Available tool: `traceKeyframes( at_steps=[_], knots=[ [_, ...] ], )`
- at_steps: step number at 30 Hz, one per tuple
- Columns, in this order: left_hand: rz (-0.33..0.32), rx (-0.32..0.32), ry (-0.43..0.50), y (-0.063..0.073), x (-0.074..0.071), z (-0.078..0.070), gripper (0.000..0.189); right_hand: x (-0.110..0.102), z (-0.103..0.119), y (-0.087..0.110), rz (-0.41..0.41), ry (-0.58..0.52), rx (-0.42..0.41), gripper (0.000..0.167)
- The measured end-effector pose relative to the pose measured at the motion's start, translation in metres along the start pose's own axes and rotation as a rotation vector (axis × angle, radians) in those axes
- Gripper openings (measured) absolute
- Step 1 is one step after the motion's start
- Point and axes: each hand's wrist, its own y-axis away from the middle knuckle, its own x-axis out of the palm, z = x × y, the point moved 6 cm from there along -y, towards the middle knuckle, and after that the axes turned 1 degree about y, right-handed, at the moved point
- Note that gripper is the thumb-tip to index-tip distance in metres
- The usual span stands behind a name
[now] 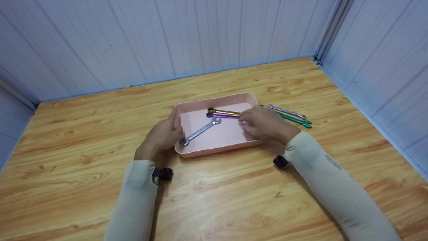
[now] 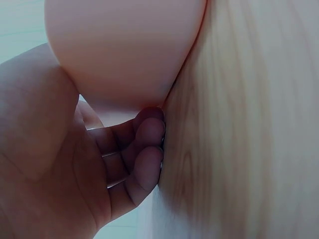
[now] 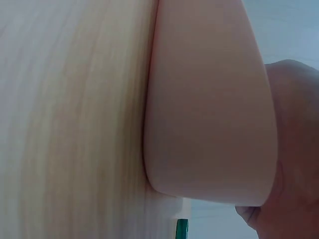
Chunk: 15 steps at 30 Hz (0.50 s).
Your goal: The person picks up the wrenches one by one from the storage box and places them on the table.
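A pink rectangular tray [image 1: 217, 151] sits on the wooden table. My left hand [image 1: 162, 135] grips its left wall, thumb inside and fingers curled outside, low by the tabletop in the left wrist view. My right hand [image 1: 262, 124] reaches over the right wall, its fingers pinching a purple wrench [image 1: 224, 116] near its right end. Just behind that lies a gold wrench [image 1: 225, 112], its right end hidden by the hand. A silver open-end wrench [image 1: 200, 132] lies slantwise in the tray's left half. The right wrist view shows mostly the tray's outer wall [image 3: 209, 109]; the fingertips are hidden there.
Right of the tray, beyond my right hand, a green wrench [image 1: 296, 119] and a slim silver wrench [image 1: 289, 112] lie on the table [image 1: 214, 201]. Pale panel walls [image 1: 200, 40] stand along the table's back and sides.
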Motion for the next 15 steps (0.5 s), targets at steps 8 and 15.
traceKeyframes(
  at_steps=[8,15],
  knots=[
    [-0.008,0.049,0.008,0.0,-0.0018,0.0006,0.078,-0.0015,0.0032,0.0006,-0.047,-0.024,-0.024,0.024],
    [0.006,-0.017,0.023,-0.0012,0.0004,0.0013,0.075,-0.0017,0.0025,0.0009,-0.065,-0.017,0.007,0.015]
  ],
)
